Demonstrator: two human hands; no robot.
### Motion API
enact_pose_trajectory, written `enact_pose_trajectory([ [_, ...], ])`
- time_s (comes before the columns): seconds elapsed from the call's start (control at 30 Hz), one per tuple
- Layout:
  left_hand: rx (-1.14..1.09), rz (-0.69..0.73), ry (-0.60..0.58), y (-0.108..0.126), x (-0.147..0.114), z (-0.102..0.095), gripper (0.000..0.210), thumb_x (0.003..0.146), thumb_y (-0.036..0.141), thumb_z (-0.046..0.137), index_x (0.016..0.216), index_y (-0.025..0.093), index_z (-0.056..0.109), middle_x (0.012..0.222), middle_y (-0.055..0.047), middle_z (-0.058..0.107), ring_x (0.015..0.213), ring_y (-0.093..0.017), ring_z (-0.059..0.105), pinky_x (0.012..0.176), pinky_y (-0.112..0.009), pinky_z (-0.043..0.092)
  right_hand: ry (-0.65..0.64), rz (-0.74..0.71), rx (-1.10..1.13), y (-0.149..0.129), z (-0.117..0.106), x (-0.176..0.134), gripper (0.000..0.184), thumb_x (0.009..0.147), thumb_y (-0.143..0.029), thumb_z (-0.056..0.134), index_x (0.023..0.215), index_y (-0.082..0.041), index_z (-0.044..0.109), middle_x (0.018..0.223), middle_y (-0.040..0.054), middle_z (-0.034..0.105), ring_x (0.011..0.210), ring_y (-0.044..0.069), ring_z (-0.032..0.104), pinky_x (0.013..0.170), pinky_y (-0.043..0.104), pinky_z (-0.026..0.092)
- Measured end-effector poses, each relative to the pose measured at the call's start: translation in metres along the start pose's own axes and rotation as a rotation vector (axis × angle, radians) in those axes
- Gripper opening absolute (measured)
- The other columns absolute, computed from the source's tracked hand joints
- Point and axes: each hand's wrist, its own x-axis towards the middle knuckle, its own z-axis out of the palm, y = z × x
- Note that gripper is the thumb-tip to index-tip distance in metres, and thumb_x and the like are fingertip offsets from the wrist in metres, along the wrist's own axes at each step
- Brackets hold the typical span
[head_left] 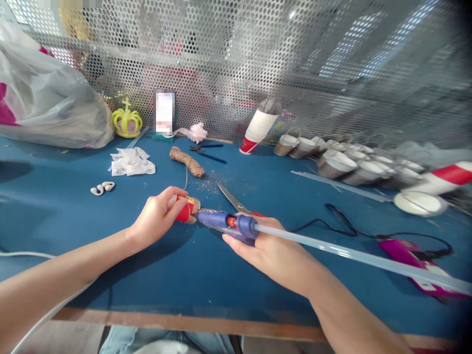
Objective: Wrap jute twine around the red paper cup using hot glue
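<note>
My left hand (157, 214) is closed around a red paper cup (183, 212) lying on its side, with brown twine at its rim. In my right hand (271, 243) is a blue glue gun (219, 221), its nozzle at the cup's rim end. A long translucent glue stick (332, 250) sticks out of the gun's back toward the right. Beyond the cup lies a skein of brown twine (187, 161), from which a strand runs down to my left hand. Scissors (233, 197) rest behind the gun, their handles partly hidden by it and my right hand.
Pliers (208, 151), crumpled white paper (132, 162), white earbuds (102, 188) and a yellow crown (127, 120) lie further back. Stacked paper cups (260, 128) lean against the mesh. Several twine-wrapped cups (335, 164) stand right, near a magenta power bank (409, 260) with a black cable.
</note>
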Motion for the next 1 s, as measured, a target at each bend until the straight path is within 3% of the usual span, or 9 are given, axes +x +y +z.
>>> enact_pose_trajectory([
  [0.27,-0.041,0.078,-0.007,-0.006,-0.004,0.005,0.025,0.086,0.034,0.04,0.099,0.018,0.053,0.077,-0.002,0.067,0.061,-0.012,0.06,0.06,-0.022,0.046,0.046,0.021,-0.005,0.002,-0.004,0.004,0.024,0.08,-0.035,0.049,0.061,-0.02,0.048,0.052,-0.002,0.053,0.045,0.011,0.048,0.048,0.024,0.04],
  [0.47,-0.01,0.169,-0.031,-0.007,-0.007,0.006,0.023,0.087,0.029,0.038,0.101,0.017,0.051,0.077,-0.002,0.065,0.059,-0.01,0.059,0.06,-0.021,0.045,0.047,0.034,-0.073,0.007,-0.004,0.006,0.028,0.082,-0.038,0.044,0.062,-0.02,0.048,0.057,-0.0011,0.055,0.047,0.012,0.051,0.049,0.024,0.041],
  [1.0,0.025,0.228,-0.004,-0.01,-0.007,0.009,0.02,0.087,0.026,0.039,0.102,0.018,0.049,0.072,0.001,0.064,0.057,-0.01,0.058,0.059,-0.02,0.045,-0.072,0.187,0.042,0.01,-0.004,0.009,0.038,0.082,-0.044,0.041,0.052,-0.021,0.042,0.039,-0.0031,0.051,0.038,0.011,0.05,0.045,0.023,0.04],
])
